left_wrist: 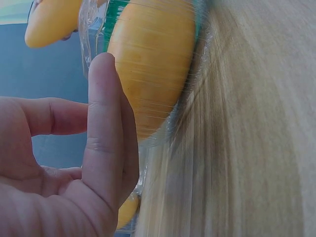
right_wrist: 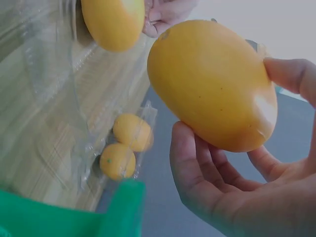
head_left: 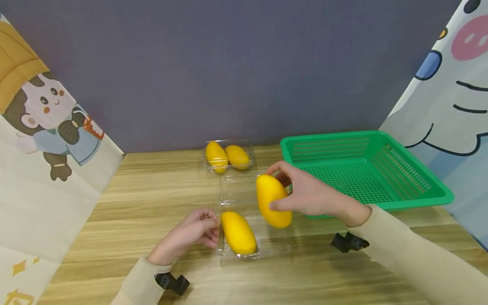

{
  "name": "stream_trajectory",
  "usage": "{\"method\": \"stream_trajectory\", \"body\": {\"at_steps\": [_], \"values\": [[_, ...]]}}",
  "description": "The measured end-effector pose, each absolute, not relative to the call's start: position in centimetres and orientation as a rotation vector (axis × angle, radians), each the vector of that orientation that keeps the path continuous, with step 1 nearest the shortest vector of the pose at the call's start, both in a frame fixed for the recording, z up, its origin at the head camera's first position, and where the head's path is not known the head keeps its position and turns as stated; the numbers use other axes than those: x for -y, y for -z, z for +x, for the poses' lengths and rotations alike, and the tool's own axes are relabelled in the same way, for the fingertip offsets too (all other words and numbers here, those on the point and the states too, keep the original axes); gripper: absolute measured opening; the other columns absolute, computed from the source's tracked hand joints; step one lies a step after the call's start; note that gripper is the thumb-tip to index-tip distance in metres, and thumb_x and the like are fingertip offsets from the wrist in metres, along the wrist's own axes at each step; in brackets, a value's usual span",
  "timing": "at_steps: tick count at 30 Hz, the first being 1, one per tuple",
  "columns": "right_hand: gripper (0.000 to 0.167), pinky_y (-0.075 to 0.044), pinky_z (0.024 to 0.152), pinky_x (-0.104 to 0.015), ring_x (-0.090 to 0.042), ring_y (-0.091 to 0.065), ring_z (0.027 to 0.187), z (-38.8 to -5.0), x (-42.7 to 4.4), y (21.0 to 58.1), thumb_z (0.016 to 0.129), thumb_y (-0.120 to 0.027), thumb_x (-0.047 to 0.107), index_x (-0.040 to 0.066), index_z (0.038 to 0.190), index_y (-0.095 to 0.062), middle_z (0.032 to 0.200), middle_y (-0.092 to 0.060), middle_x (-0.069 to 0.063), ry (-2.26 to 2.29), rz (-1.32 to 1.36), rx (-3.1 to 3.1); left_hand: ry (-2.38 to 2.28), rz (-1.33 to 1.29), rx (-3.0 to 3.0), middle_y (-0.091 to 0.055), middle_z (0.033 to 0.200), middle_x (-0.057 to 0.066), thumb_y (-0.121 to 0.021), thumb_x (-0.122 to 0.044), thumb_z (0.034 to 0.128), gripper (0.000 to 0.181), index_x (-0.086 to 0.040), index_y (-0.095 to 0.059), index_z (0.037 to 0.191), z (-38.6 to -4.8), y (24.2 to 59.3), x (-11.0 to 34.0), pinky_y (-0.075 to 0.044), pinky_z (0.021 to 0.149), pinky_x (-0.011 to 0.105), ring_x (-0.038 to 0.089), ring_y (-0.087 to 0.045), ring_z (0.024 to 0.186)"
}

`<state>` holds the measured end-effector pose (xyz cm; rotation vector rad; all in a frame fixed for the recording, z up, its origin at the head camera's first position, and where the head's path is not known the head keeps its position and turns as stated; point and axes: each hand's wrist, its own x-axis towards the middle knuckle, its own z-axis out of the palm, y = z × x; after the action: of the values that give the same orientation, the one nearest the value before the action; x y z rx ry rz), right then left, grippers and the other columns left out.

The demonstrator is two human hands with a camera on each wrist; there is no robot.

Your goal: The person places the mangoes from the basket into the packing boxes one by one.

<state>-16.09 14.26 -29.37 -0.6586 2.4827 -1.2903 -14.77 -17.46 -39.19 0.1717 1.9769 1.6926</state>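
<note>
My right hand (head_left: 305, 190) grips a yellow mango (head_left: 271, 199) between thumb and fingers, raised over the right part of an open clear plastic clamshell box (head_left: 272, 250). In the right wrist view the fingers support this mango (right_wrist: 212, 86) from below. Another mango (head_left: 239, 233) lies in the left part of the near tray. Beside that tray's left wall is my left hand (head_left: 200, 228), its fingers loosely bent. In the left wrist view its fingertips (left_wrist: 102, 66) touch or nearly touch the clear wall; no object shows within the hand.
A second clear box (head_left: 249, 148) with two mangoes (head_left: 237, 157) stands by the grey back wall (head_left: 244, 76). At the right is a green plastic basket (head_left: 366, 205) with slotted sides. Printed side panels (head_left: 42, 220) flank the wooden table (head_left: 152, 186).
</note>
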Motion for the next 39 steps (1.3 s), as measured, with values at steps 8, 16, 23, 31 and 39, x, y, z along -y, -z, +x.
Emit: {"method": "stream_trajectory", "body": {"at_steps": [8,16,23,31,39], "values": [[0.064,-0.056,0.079,-0.037,-0.025,-0.060,0.097,-15.8,-13.0,30.8,0.080,-0.082,0.025,0.015,0.134,-0.049,0.110,-0.062,-0.007,1.202,-0.613,-2.538,-1.694,0.172,-1.984,-0.060,0.086,0.016,-0.057,-0.010,0.0986,0.023,0.010,-0.051,0.109,-14.8,39.1,17.4,-0.063,0.068,0.034,0.022,-0.064,0.070],[0.064,-0.055,0.074,-0.035,-0.022,-0.060,0.087,-15.6,-12.1,32.8,0.078,-0.083,0.023,0.013,0.132,-0.050,0.103,-0.062,-0.005,1.149,-0.593,-2.589,-1.694,0.162,-1.997,-0.059,0.086,0.015,-0.057,-0.010,0.0983,0.023,0.010,-0.051,0.108,-14.7,39.1,17.3,-0.063,0.067,0.034,0.022,-0.064,0.069],[0.062,-0.054,0.070,-0.034,-0.019,-0.059,0.087,-15.3,-11.0,33.3,0.075,-0.081,0.021,0.015,0.129,-0.052,0.106,-0.062,-0.003,1.107,-0.573,-2.662,-1.692,0.165,-2.001,-0.060,0.085,0.015,-0.057,-0.010,0.0984,0.025,0.011,-0.051,0.109,-14.7,39.1,17.2,-0.063,0.067,0.035,0.022,-0.064,0.069],[0.062,-0.053,0.068,-0.032,-0.018,-0.058,0.086,-14.9,-10.3,33.8,0.074,-0.083,0.023,0.018,0.127,-0.052,0.110,-0.061,-0.001,1.027,-0.511,-2.690,-1.690,0.158,-2.006,-0.060,0.084,0.015,-0.057,-0.010,0.0981,0.024,0.011,-0.051,0.109,-14.7,39.1,17.2,-0.063,0.066,0.035,0.022,-0.064,0.068],[0.067,-0.051,0.068,-0.031,-0.019,-0.056,0.087,-14.7,-9.6,34.5,0.073,-0.082,0.025,0.016,0.134,-0.054,0.117,-0.059,-0.004,0.876,-0.488,-2.768,-1.694,0.157,-1.999,-0.060,0.083,0.015,-0.056,-0.010,0.0982,0.025,0.012,-0.050,0.109,-14.8,39.2,17.2,-0.063,0.066,0.034,0.021,-0.064,0.068]]}}
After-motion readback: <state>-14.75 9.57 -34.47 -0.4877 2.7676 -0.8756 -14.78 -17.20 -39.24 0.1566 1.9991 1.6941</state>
